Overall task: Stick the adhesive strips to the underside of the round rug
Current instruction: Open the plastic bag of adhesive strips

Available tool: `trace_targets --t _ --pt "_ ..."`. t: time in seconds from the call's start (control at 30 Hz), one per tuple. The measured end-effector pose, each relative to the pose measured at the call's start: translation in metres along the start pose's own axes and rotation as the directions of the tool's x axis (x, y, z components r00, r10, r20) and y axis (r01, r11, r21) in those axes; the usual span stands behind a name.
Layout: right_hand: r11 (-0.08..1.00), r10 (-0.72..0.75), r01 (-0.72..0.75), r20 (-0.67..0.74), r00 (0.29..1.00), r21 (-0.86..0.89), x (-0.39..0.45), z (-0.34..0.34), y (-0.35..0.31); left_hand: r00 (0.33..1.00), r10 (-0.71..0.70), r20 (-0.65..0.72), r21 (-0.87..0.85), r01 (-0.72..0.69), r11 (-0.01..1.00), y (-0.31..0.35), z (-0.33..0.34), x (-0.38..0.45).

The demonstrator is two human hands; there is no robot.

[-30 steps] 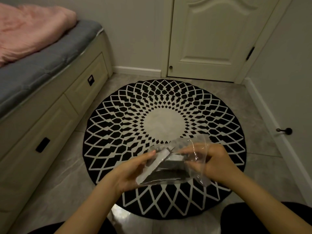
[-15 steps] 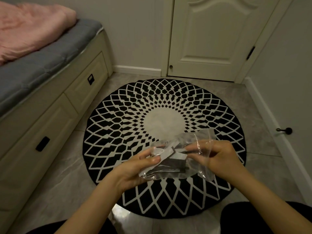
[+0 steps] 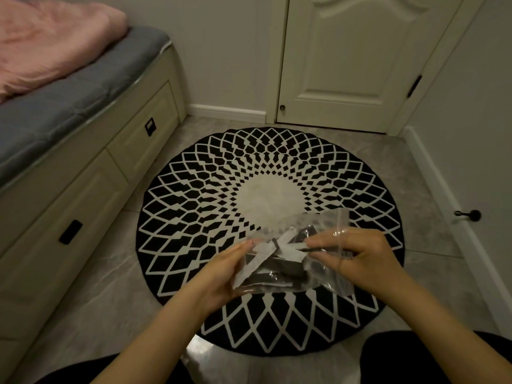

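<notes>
The round black-and-white rug [image 3: 210, 189] lies flat, pattern side up, on the grey tiled floor. Above its near part I hold a clear plastic bag [image 3: 310, 225] with several black and white adhesive strips [image 3: 274, 268] inside. My left hand [image 3: 221, 275] grips the bag's left end from below. My right hand [image 3: 360, 257] has its fingers inside the bag's open right end, pinched on a thin dark strip [image 3: 314, 248].
A bed with cream drawers [image 3: 83, 195], a grey mattress and a pink blanket runs along the left. A closed cream door [image 3: 352, 59] stands beyond the rug. The right wall has a baseboard and a black doorstop [image 3: 471, 214]. My dark-clad knees frame the bottom edge.
The bag has been turned and lifted slightly. My right hand's fingers have gone further into its open end and now pinch a strip. The rug has not moved.
</notes>
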State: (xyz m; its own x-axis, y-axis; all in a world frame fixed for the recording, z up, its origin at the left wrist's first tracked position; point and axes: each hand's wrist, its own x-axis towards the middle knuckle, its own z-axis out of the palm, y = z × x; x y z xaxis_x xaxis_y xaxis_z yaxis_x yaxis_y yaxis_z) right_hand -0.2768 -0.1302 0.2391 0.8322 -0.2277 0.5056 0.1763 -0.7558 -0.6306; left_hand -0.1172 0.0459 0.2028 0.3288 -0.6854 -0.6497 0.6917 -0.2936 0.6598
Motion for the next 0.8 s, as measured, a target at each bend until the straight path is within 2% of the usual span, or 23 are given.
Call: trace_targets --t 0.13,0.33,0.53,0.8 --pt "0.999 0.021 -0.022 -0.008 1.0 -0.034 -0.001 0.0 0.005 0.995 0.077 -0.064 0.038 -0.074 0.996 -0.002 -0.001 0.005" --pt "0.997 0.069 -0.069 -0.001 0.998 -0.03 -0.002 0.004 0.008 0.996 0.091 -0.017 0.062 -0.089 0.994 -0.005 0.002 0.005" --pt "0.999 0.028 -0.027 -0.026 0.999 0.021 0.0 0.002 -0.003 0.998 0.067 -0.017 -0.03 -0.067 0.997 -0.006 0.001 0.005" --pt "0.966 0.234 -0.229 -0.024 0.972 0.116 0.003 -0.004 0.0 0.997 0.061 -0.05 -0.054 -0.064 0.997 -0.009 0.008 0.002"
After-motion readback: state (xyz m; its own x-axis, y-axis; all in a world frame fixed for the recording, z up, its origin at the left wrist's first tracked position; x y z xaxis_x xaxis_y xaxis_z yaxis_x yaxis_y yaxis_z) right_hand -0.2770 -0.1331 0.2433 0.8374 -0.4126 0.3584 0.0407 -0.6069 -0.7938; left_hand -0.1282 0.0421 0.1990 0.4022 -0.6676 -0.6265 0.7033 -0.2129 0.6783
